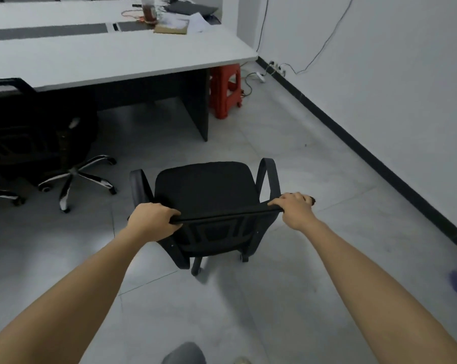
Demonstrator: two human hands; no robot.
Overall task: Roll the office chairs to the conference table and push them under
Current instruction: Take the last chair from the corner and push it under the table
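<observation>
A black office chair (205,187) with curved armrests stands on the tiled floor in front of me, its seat facing the white conference table (112,57). My left hand (152,218) grips the left end of the chair's top backrest edge. My right hand (295,207) grips the right end of that edge. The chair is about a metre short of the table's near edge. A second black office chair (38,132) with a chrome star base sits at the left, its seat tucked under the table.
A red plastic stool (226,90) stands under the table's right end beside the dark table leg panel (196,106). Cables and a power strip (261,76) lie by the wall. A jar, papers and a laptop lie on the far tabletop. The white wall runs along the right.
</observation>
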